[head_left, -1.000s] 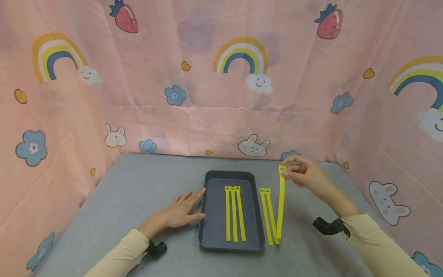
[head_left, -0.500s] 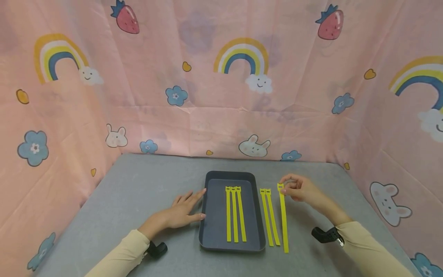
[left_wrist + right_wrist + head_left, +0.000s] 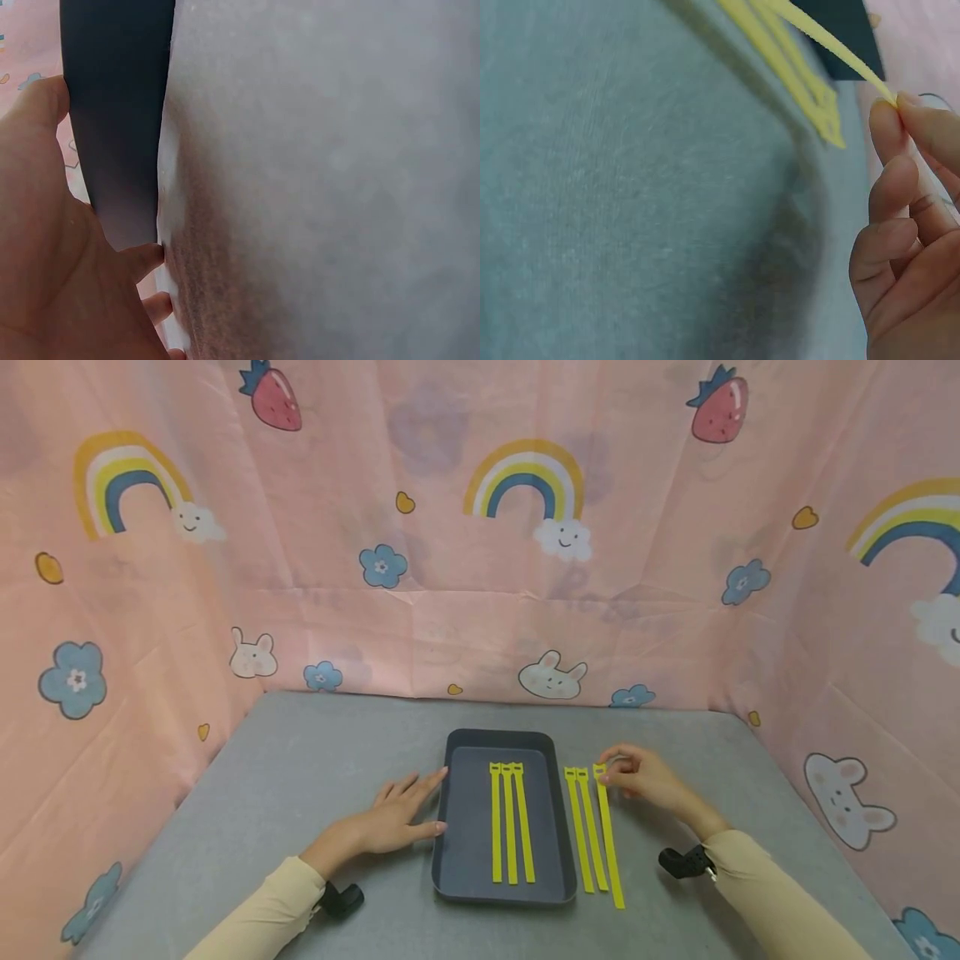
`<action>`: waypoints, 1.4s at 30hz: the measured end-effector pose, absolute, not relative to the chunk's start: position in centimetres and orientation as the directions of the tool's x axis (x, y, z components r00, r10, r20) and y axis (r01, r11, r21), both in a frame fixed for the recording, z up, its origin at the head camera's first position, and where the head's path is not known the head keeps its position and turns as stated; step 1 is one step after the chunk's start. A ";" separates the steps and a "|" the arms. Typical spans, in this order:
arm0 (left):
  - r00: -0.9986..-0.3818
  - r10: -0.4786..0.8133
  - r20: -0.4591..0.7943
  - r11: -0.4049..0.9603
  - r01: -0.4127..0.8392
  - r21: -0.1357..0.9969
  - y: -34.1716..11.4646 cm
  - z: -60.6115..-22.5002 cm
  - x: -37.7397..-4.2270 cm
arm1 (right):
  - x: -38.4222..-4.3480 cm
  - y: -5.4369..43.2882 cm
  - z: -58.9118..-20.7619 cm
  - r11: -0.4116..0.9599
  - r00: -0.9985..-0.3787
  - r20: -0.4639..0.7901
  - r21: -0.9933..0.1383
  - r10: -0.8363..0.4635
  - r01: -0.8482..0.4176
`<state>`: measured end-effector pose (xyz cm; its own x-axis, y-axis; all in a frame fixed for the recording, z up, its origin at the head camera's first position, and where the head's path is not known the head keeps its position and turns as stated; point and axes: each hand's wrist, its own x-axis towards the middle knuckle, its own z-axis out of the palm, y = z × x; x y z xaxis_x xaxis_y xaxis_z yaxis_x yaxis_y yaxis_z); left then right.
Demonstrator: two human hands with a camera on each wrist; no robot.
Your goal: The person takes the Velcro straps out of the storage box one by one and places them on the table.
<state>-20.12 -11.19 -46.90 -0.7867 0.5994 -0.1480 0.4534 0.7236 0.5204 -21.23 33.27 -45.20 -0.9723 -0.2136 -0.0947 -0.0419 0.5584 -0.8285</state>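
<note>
Between thumb and index finger, my right hand [image 3: 645, 779] pinches the slotted head of a yellow hook-and-loop cable tie [image 3: 611, 843]. In the right wrist view that cable tie [image 3: 841, 46] slopes down from the fingertips, its head raised above the table. Two similar cable ties [image 3: 593, 831] lie side by side just left of it, along the right side of a dark grey tray [image 3: 465, 827]. Three more cable ties [image 3: 509, 835] lie in a row inside the tray. My left hand [image 3: 390, 818] has its fingers spread, the fingertips touching the tray's left wall [image 3: 120, 135].
The grey table [image 3: 300, 777] runs back to a pink patterned cloth [image 3: 337, 618] that hangs on three sides. A black wrist camera mount [image 3: 686, 862] sits at the right sleeve, another black mount [image 3: 341, 900] at the left.
My right hand has lowered the pinched cable tie from upright to nearly flat, then shifted it left toward the two beside the tray. The left hand and tray stay put.
</note>
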 end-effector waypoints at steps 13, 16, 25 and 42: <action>-0.791 0.594 -0.144 0.721 0.445 0.531 -11.2 -46.8 -20.0 | -22.7 33.2 -46.7 0.625 -0.978 -0.047 -0.775 -0.204 -0.093; -0.792 0.592 -0.150 0.725 0.441 0.529 -11.2 -46.9 -20.0 | -22.7 33.1 -46.8 0.626 -0.977 -0.042 -0.773 -0.211 -0.103; -0.791 0.595 -0.143 0.721 0.447 0.529 -11.1 -47.0 -20.1 | -23.1 32.6 -47.0 0.648 -0.983 -0.054 -0.758 -0.173 -0.073; -0.788 0.599 -0.141 0.721 0.454 0.524 -11.2 -47.1 -20.1 | -23.8 33.2 -46.8 0.653 -0.976 -0.074 -0.753 -0.205 -0.080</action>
